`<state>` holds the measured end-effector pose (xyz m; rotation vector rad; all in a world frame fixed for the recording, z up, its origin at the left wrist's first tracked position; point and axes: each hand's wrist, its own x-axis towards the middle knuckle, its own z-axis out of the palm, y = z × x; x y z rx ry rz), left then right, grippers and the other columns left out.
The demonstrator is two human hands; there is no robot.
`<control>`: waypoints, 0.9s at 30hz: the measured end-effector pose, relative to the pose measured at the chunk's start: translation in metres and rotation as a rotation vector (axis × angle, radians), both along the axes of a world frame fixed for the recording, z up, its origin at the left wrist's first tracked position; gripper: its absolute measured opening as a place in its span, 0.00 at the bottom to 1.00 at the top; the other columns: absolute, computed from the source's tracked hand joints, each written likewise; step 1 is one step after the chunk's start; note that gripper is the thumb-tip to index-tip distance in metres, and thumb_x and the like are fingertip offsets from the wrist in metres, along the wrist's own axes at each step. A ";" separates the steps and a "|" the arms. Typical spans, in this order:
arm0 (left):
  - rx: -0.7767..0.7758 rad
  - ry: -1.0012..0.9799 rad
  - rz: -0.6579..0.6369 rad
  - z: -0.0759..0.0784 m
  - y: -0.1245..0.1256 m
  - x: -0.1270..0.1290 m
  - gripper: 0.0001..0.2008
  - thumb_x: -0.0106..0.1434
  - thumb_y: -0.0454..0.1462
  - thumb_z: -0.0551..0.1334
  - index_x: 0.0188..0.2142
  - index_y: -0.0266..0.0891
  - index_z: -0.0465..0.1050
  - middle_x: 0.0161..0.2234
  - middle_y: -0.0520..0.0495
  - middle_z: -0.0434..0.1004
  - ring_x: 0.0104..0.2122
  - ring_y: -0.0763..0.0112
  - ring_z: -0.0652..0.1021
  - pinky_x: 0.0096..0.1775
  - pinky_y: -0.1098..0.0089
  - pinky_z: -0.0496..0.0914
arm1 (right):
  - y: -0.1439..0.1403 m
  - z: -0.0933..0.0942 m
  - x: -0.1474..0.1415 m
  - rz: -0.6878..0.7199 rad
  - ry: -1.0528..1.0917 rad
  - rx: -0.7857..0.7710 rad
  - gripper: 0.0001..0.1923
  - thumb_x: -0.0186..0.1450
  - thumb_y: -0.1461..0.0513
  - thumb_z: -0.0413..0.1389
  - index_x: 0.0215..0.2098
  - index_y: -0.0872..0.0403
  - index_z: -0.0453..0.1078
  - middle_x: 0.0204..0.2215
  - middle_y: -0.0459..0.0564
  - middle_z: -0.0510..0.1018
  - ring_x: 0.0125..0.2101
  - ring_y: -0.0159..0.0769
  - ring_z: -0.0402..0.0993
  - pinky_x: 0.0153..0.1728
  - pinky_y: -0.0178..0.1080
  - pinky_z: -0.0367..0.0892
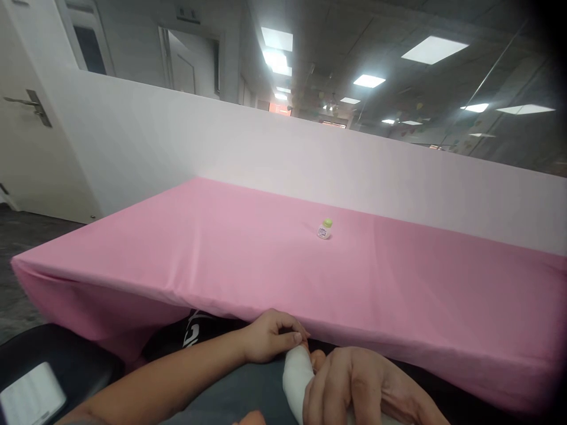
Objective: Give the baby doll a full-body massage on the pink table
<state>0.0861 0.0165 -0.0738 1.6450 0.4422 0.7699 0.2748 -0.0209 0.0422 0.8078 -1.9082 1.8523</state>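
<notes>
Both hands work below the near edge of the pink bench [283, 260], over the lap. The right hand [358, 383] has its grip closed around a white rolled cloth [296, 372]; the left hand [270, 336] pinches the roll's upper end with thumb and fingertips. Keeping the right grip firm and the pinch light should hold the roll tight. A small bottle [325, 229] stands well beyond, mid-bench.

One small bottle [325, 229], one white roll [296, 373], two hands, one pink table [248, 260].

An office: recessed ceiling light panels [434, 49], glass partitions [509, 118], a white door [26, 118] and a pink-clothed table [266, 260].
</notes>
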 end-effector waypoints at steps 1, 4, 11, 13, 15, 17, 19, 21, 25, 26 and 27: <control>0.000 -0.003 -0.001 0.000 0.000 0.000 0.19 0.70 0.48 0.66 0.47 0.33 0.84 0.48 0.36 0.85 0.52 0.55 0.82 0.56 0.58 0.74 | -0.001 0.002 0.000 -0.015 0.005 0.003 0.39 0.53 0.26 0.57 0.42 0.47 0.64 0.32 0.53 0.69 0.36 0.46 0.68 0.44 0.51 0.71; 0.001 -0.003 0.001 0.000 0.000 -0.001 0.19 0.70 0.47 0.66 0.47 0.33 0.84 0.48 0.36 0.84 0.52 0.55 0.82 0.55 0.59 0.74 | -0.003 0.005 0.001 -0.024 0.021 0.021 0.31 0.65 0.32 0.52 0.43 0.49 0.63 0.33 0.54 0.69 0.37 0.46 0.68 0.45 0.51 0.71; 0.017 0.010 0.007 -0.002 0.001 -0.001 0.19 0.70 0.48 0.66 0.47 0.34 0.84 0.48 0.36 0.85 0.51 0.56 0.82 0.55 0.60 0.74 | -0.002 0.003 0.001 -0.032 0.029 0.032 0.31 0.65 0.32 0.53 0.42 0.49 0.63 0.33 0.54 0.69 0.38 0.47 0.70 0.45 0.52 0.72; 0.021 0.010 0.005 -0.002 0.001 -0.001 0.19 0.70 0.48 0.65 0.47 0.34 0.83 0.48 0.36 0.85 0.51 0.56 0.82 0.55 0.60 0.74 | -0.002 0.005 0.000 -0.043 0.046 0.023 0.31 0.64 0.33 0.52 0.39 0.50 0.64 0.32 0.54 0.69 0.37 0.45 0.71 0.44 0.51 0.72; 0.021 0.010 0.001 -0.001 0.001 -0.001 0.19 0.70 0.48 0.65 0.47 0.34 0.83 0.48 0.36 0.85 0.51 0.56 0.82 0.55 0.60 0.74 | -0.003 0.007 -0.002 -0.048 0.019 0.019 0.32 0.63 0.33 0.53 0.35 0.53 0.66 0.31 0.53 0.71 0.36 0.42 0.73 0.44 0.48 0.73; 0.023 0.015 0.000 -0.001 0.001 -0.001 0.20 0.70 0.49 0.65 0.47 0.34 0.84 0.48 0.37 0.85 0.51 0.57 0.82 0.55 0.60 0.74 | -0.003 0.010 -0.003 -0.082 -0.031 0.004 0.35 0.60 0.31 0.53 0.28 0.54 0.67 0.28 0.51 0.72 0.35 0.40 0.75 0.42 0.45 0.72; 0.022 0.019 0.002 -0.001 0.001 -0.001 0.21 0.70 0.50 0.65 0.47 0.35 0.83 0.48 0.37 0.85 0.51 0.57 0.82 0.55 0.60 0.74 | -0.004 0.012 -0.005 -0.112 -0.071 -0.027 0.37 0.55 0.30 0.55 0.22 0.55 0.67 0.25 0.50 0.72 0.33 0.40 0.76 0.40 0.43 0.72; 0.020 0.021 0.003 -0.001 0.001 -0.002 0.21 0.70 0.51 0.65 0.47 0.35 0.83 0.48 0.37 0.85 0.51 0.57 0.82 0.56 0.60 0.73 | -0.006 0.015 -0.006 -0.120 -0.083 -0.061 0.37 0.52 0.30 0.57 0.18 0.55 0.66 0.22 0.51 0.72 0.30 0.39 0.76 0.38 0.43 0.72; 0.005 0.020 -0.004 -0.001 0.001 -0.002 0.21 0.70 0.50 0.65 0.47 0.35 0.83 0.49 0.37 0.84 0.52 0.56 0.82 0.56 0.59 0.73 | -0.008 0.020 -0.006 -0.158 -0.119 -0.036 0.37 0.52 0.30 0.54 0.17 0.55 0.65 0.23 0.54 0.73 0.30 0.41 0.76 0.38 0.46 0.73; 0.004 0.018 -0.006 -0.001 0.001 -0.002 0.21 0.70 0.50 0.65 0.47 0.34 0.83 0.49 0.37 0.84 0.52 0.56 0.82 0.56 0.59 0.73 | -0.009 0.020 -0.005 -0.175 -0.121 -0.023 0.37 0.53 0.30 0.53 0.17 0.55 0.65 0.24 0.55 0.73 0.31 0.42 0.76 0.39 0.47 0.73; 0.003 0.014 -0.007 0.000 0.001 -0.002 0.20 0.70 0.49 0.65 0.47 0.34 0.83 0.48 0.36 0.84 0.52 0.56 0.82 0.56 0.59 0.73 | -0.009 0.020 -0.004 -0.171 -0.113 -0.009 0.37 0.53 0.29 0.53 0.18 0.55 0.65 0.25 0.56 0.73 0.31 0.42 0.76 0.39 0.47 0.73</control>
